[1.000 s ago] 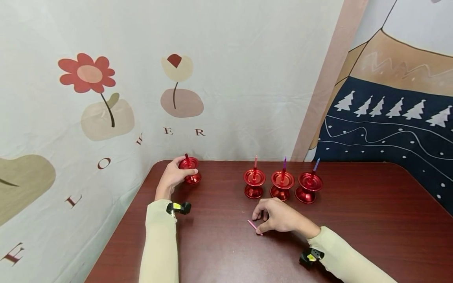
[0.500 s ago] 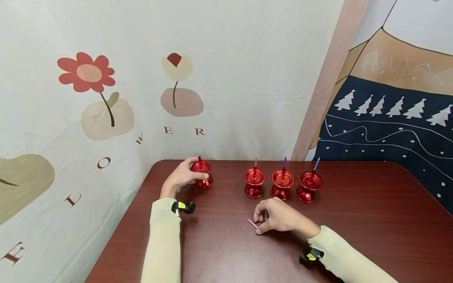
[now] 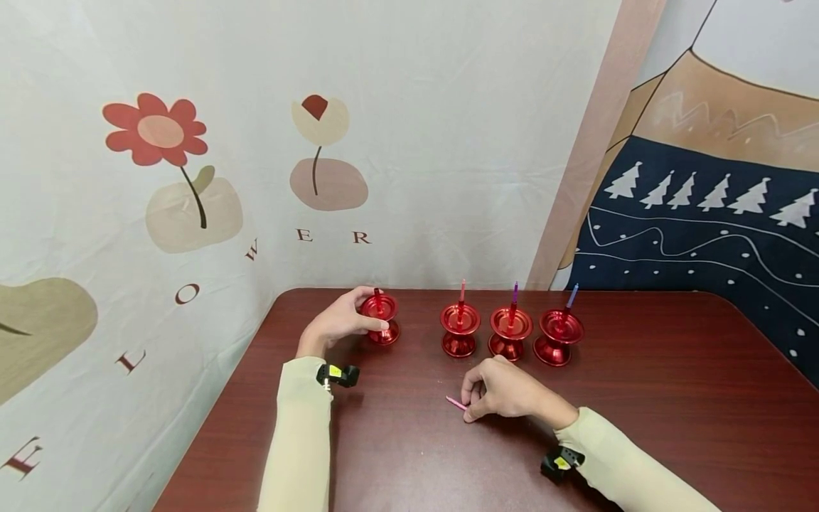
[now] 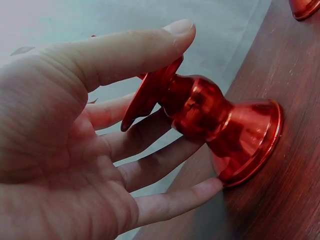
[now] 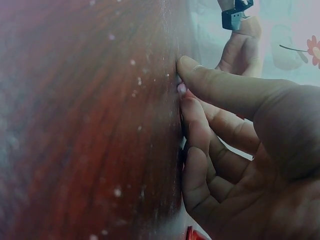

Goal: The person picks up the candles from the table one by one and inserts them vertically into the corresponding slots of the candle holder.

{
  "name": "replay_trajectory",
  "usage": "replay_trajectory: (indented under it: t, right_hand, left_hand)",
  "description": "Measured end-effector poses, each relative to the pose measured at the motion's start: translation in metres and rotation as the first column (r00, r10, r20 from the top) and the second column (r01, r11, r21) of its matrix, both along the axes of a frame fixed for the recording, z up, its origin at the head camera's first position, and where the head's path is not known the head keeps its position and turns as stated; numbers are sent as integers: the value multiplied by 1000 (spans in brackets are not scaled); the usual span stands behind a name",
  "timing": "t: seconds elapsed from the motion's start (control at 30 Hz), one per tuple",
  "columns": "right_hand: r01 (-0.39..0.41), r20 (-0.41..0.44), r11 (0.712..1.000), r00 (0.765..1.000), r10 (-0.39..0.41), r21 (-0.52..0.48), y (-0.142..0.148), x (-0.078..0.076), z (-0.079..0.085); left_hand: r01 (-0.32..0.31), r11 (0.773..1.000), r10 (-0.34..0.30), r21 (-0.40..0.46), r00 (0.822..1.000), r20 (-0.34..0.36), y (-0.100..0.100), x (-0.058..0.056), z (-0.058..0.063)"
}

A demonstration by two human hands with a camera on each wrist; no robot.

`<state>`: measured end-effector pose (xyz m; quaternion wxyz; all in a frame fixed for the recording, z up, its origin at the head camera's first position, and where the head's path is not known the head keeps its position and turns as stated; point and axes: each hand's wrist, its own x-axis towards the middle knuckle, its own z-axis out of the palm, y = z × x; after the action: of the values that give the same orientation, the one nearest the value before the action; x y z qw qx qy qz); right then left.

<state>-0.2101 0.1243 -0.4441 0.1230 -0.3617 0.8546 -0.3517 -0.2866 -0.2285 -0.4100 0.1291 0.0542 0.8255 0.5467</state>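
Note:
In the head view, my left hand [image 3: 339, 321] holds a shiny red candle holder [image 3: 387, 333] near the table's back edge, thumb across its upper dish and fingers behind. The left wrist view shows the holder's flared base [image 4: 245, 142] at the tabletop, with the fingertips about its stem. An empty socket stands up from its dish. Low over the table, my right hand [image 3: 505, 390] pinches a thin pink candle [image 3: 455, 402] between thumb and forefinger. Only the candle's pink end [image 5: 181, 88] shows between the fingers in the right wrist view.
Three more red holders stand in a row at the back: one with a pink candle [image 3: 463, 291], one with a purple candle [image 3: 515, 293], one with a blue candle [image 3: 572, 296]. The brown table [image 3: 397, 441] meets a printed cloth backdrop [image 3: 435, 142] behind.
My left hand has brought its candle holder rightward along the back of the table, closer to the row. The pink candle has turned slightly in my right hand, which stays almost in place.

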Motion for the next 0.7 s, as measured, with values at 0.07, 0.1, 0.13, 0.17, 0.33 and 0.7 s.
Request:
replay_trajectory:
  t: [0.07, 0.1, 0.13, 0.17, 0.33, 0.7]
  right_hand:
    - [5, -4, 1000, 1000, -5, 0, 0, 0, 0]
    - [6, -7, 1000, 1000, -6, 0, 0, 0, -1]
    - [8, -9, 1000, 1000, -8, 0, 0, 0, -1]
    - [10, -11, 1000, 1000, -10, 1, 0, 0, 0]
    - [11, -10, 1000, 1000, -11, -1, 0, 0, 3]
    - [19, -103, 999, 995, -15, 41, -3, 6, 8]
  left_hand:
    - [15, 1000, -15, 2, 1000, 1, 2, 0, 1]
    - [19, 1000, -19, 1, 1000, 3, 2, 0, 1]
    - [27, 1000, -27, 3, 1000, 3, 3, 0, 2]
    - [35, 999, -35, 4, 999, 2, 4, 0, 2]
    - [63, 998, -63, 23, 998, 9, 8, -1, 2]
    - [102, 994, -102, 31, 995, 6, 16, 2, 3]
